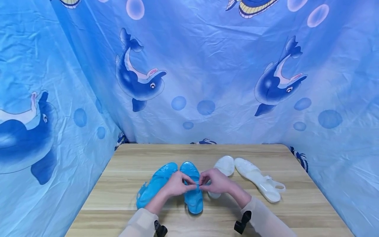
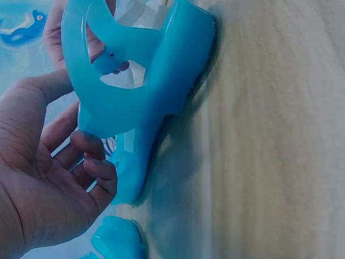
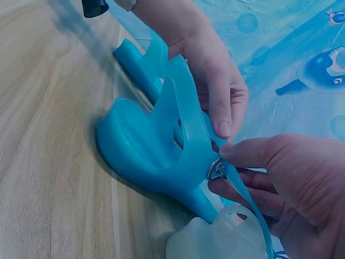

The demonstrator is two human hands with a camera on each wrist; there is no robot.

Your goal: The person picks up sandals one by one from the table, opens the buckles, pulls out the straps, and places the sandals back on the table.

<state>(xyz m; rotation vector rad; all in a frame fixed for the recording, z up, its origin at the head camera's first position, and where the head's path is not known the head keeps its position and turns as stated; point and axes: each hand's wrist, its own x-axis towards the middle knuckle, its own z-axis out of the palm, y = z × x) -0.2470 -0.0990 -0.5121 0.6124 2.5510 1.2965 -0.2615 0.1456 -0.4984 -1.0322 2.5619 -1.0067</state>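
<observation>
A glossy blue jelly sandal [image 1: 193, 198] stands on the wooden table between both hands, toe pointing away. My left hand [image 1: 176, 184] pinches its ankle strap from the left side; in the left wrist view the thumb and fingers meet at the strap [image 2: 110, 110]. From the right, my right hand [image 1: 217, 181] grips the strap between thumb and fingers beside a small metal buckle [image 3: 216, 169]. The strap's loose end [image 3: 249, 197] hangs below the right fingers. The matching blue sandal [image 1: 157, 184] lies on the left, partly behind the left hand.
Two white sandals are on the right of the table [image 1: 308, 210]. One white sandal [image 1: 225, 164] is partly hidden by the right hand; the other white sandal [image 1: 257, 179] lies angled outward. A blue dolphin-print cloth [image 1: 207, 65] hangs behind and along the sides.
</observation>
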